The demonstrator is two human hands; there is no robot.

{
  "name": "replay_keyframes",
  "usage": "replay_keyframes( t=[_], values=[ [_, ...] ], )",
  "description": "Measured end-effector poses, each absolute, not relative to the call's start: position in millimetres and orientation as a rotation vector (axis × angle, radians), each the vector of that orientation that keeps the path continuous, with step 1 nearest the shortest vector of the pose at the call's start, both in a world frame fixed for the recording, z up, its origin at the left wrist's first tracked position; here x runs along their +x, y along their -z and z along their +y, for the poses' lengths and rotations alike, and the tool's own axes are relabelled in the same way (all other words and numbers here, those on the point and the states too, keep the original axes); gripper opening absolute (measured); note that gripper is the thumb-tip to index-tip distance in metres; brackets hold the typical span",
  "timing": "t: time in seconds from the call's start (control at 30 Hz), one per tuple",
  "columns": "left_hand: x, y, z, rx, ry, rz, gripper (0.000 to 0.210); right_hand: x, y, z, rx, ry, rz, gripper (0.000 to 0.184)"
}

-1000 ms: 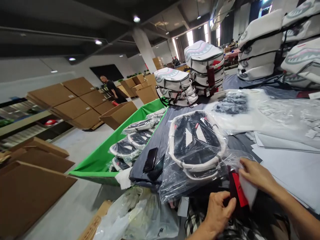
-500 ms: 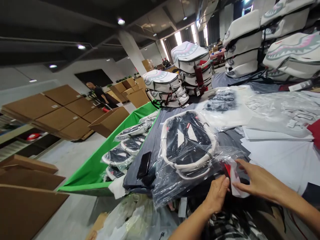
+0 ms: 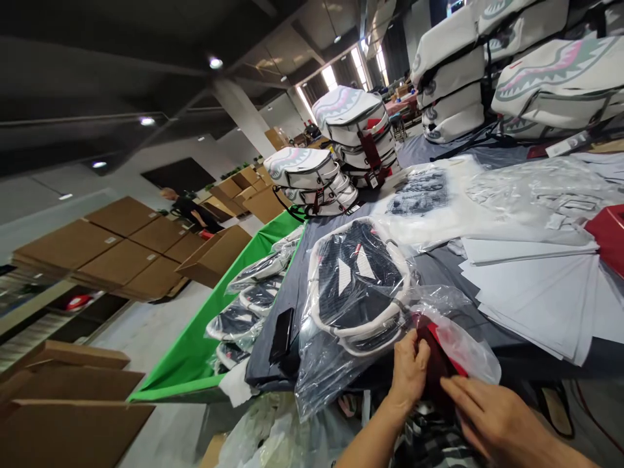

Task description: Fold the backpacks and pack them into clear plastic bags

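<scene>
A dark backpack (image 3: 369,292) with white trim and two white patches lies on the table in a clear plastic bag (image 3: 319,370). By the bag's near right corner, my left hand (image 3: 409,370) is closed on the edge of a dark red flat piece (image 3: 436,367), perhaps a tag or pouch. My right hand (image 3: 497,416) pinches the same piece from the right. A bright red strip (image 3: 448,344) shows along it. Behind it a translucent white plastic sleeve (image 3: 475,348) puffs out. My fingertips partly hide the dark red piece.
A black phone (image 3: 281,333) lies at the table's left edge. Beside it, a green bin (image 3: 195,354) holds several bagged backpacks. White paper sheets (image 3: 546,286) fan out at right. Stacked white backpacks (image 3: 351,123) stand behind, and a person (image 3: 188,208) is far back near cartons.
The view has shifted. My hands have drawn the dark red piece nearer, and more of it now shows. My right hand has moved lower, and the white sleeve has spread out behind it.
</scene>
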State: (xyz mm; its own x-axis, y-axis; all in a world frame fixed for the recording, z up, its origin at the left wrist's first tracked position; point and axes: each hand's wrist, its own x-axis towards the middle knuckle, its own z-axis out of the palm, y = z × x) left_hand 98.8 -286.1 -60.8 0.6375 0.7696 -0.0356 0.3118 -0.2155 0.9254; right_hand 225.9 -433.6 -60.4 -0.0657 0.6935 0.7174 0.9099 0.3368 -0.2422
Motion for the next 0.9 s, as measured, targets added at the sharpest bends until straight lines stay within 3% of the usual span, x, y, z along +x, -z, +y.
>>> replay_keyframes(
  t=[0.17, 0.37, 0.5, 0.67, 0.9],
  values=[
    [83.1, 42.9, -276.5, 1.808, -0.454, 0.862, 0.021, 239.4, 99.4, -410.5, -1.875, 0.591, -1.634, 0.042],
    [81.0, 41.8, -267.1, 1.553, -0.384, 0.806, 0.028, 255.9, 105.8, -383.8, -1.918, 0.668, -1.655, 0.041],
    [78.8, 38.7, -267.5, 1.697, -0.385, 0.79, 0.029, 276.2, 98.2, -377.3, -1.994, 0.702, -1.605, 0.043],
    [76.1, 29.8, -273.1, 2.076, -0.397, 0.912, 0.021, 291.3, 90.7, -391.6, -1.853, 0.644, -1.623, 0.035],
    [81.9, 30.0, -279.1, 2.349, -0.306, 1.008, 0.04, 278.7, 88.3, -422.5, -1.58, 0.719, -1.763, 0.038]
  ],
)
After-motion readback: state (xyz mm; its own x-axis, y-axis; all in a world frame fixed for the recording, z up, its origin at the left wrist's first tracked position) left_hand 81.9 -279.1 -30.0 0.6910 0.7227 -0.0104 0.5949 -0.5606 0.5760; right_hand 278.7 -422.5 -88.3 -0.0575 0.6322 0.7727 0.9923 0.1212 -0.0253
